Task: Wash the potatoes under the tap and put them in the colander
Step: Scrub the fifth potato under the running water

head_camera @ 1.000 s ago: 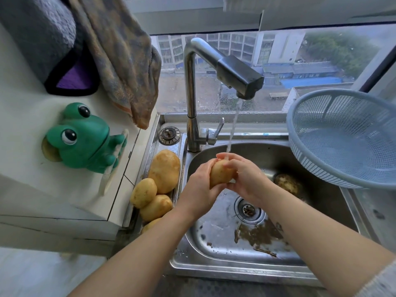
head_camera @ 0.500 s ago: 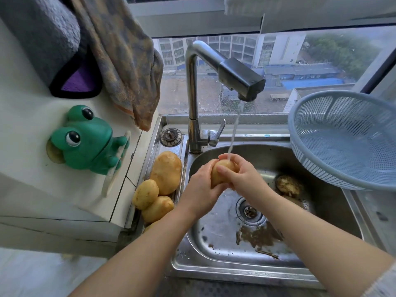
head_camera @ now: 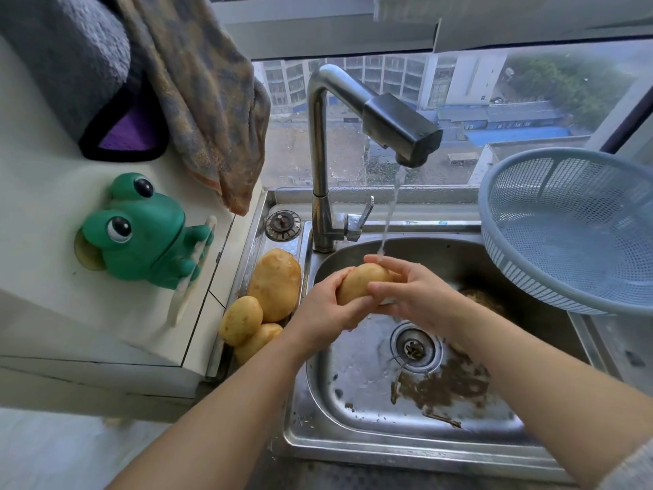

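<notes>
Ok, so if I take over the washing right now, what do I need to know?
Left hand: grips the potato from its left end, over the sink.
Right hand: fingers curled round the same potato, under the running tap.
Colander: to the right of the sink, with no potato showing in it.
Done: nothing is in the colander yet; this potato is mid-rinse.
Left: finish rinsing it and put it in the colander, then wash the pile of at least three potatoes lying on the ledge left of the basin.
</notes>
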A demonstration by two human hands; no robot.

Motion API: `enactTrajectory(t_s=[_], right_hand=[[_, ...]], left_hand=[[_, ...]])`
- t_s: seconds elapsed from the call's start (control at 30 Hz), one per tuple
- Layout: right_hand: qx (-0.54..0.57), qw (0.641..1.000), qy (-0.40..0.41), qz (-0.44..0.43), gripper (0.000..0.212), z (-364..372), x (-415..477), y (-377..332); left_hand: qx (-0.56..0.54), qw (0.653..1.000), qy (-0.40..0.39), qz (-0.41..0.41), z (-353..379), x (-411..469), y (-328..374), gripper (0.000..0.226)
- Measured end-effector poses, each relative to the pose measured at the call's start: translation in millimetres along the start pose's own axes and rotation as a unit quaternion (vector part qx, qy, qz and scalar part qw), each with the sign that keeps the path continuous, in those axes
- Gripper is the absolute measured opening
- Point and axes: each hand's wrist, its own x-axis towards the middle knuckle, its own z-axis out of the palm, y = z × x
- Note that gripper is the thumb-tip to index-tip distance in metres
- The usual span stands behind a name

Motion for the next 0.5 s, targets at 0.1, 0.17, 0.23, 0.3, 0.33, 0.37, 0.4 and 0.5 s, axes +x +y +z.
enactTrajectory(t_s=[0.1, 0.17, 0.23, 0.3, 0.33, 0.37, 0.4, 0.5], right_hand=[[-0.015, 0.999, 0.037, -0.001, 0.045, 5, 3, -1], [-0.02, 0.998, 0.067, -0.006, 0.04, 9, 6, -2], [-0.007, 0.998, 0.062, -0.003, 0.039, 9, 6, -2], [0.004, 0.999, 0.053, -0.005, 0.038, 8, 6, -5], [-0.001, 0.998, 0.059, -0.007, 0.037, 9, 6, -6], [-0.009, 0.997, 0.073, -0.009, 0.036, 10, 6, -7], [-0.016, 0.996, 0.089, -0.011, 0.034, 11, 6, -8], [-0.048, 0.994, 0.096, -0.019, 0.039, 9, 7, -6]], left_hand=[[0.067, 0.997, 0.02, 0.029, 3, 2, 1, 0.057], [0.099, 0.994, 0.026, 0.045, 2, 4, 2, 0.058], [0.103, 0.994, 0.02, 0.043, -1, 5, 3, 0.056], [0.102, 0.994, 0.017, 0.044, -2, 6, 5, 0.055], [0.109, 0.993, 0.022, 0.05, -1, 6, 6, 0.055], [0.121, 0.99, 0.031, 0.059, 1, 6, 8, 0.055], [0.13, 0.988, 0.039, 0.069, 3, 6, 9, 0.055], [0.12, 0.989, 0.038, 0.077, 3, 6, 14, 0.057]])
